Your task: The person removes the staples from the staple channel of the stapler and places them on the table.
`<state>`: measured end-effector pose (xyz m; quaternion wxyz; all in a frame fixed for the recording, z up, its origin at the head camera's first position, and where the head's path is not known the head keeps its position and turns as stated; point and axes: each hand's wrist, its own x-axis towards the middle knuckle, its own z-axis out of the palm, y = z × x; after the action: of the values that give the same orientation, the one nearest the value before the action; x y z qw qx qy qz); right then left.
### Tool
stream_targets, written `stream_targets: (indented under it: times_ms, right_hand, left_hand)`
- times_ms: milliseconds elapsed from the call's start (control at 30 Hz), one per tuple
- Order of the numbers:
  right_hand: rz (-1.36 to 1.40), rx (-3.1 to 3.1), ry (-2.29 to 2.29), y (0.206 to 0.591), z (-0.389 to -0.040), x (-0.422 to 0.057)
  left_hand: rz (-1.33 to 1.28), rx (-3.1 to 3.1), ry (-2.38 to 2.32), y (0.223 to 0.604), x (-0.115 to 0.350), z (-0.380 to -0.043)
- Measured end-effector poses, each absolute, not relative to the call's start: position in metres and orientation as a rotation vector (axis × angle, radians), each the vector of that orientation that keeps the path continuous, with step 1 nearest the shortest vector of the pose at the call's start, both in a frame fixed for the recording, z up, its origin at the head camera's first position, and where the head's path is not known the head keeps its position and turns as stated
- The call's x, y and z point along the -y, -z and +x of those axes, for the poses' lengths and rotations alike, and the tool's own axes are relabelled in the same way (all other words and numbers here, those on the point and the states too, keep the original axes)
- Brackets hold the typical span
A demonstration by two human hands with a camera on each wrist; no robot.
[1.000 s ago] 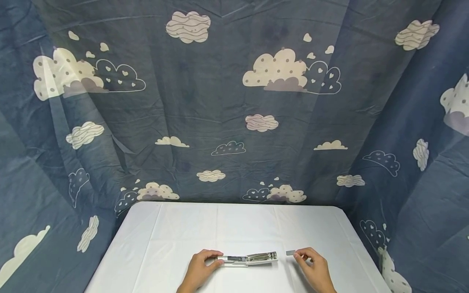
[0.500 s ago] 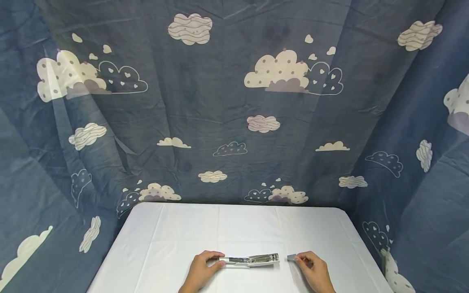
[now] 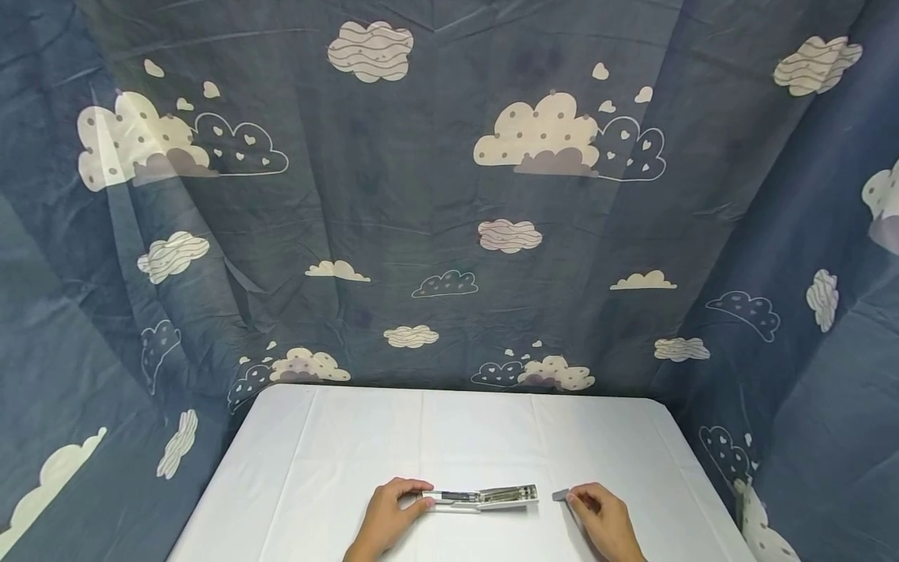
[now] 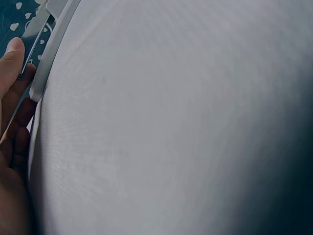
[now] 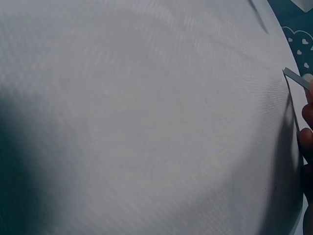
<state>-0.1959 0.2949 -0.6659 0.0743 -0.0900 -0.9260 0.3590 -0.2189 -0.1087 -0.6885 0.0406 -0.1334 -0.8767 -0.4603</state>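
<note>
In the head view, an opened-out white stapler (image 3: 483, 503) lies lengthwise across the front of the table, its metal insides facing up. My left hand (image 3: 390, 512) grips its left end between thumb and fingers. The left wrist view shows part of the stapler's pale body (image 4: 49, 56) beside the fingers (image 4: 15, 88). To the right of the stapler, my right hand (image 3: 602, 513) pinches a short grey strip of staples (image 3: 559, 495) between thumb and fingertips. The strip points left toward the stapler's right end, with a gap between. In the right wrist view the staple strip (image 5: 295, 78) juts from the fingertips.
A white cloth covers the table (image 3: 365, 437). Dark blue curtains (image 3: 393, 187) with cloud prints hang behind it and along both sides.
The right hand has turned the staple strip a little, so its left end tips lower. The left hand keeps its hold on the stapler. The whole head view has shifted slightly.
</note>
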Motion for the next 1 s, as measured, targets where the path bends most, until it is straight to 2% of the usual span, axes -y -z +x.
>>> stream_targets:
  times_ms: [1000]
  right_hand:
    - [-0.232,2.829,-0.792,0.6765,-0.1992,-0.3036]
  left_hand:
    - [-0.4,2.68,1.395,0.6875,0.1059,-0.2167]
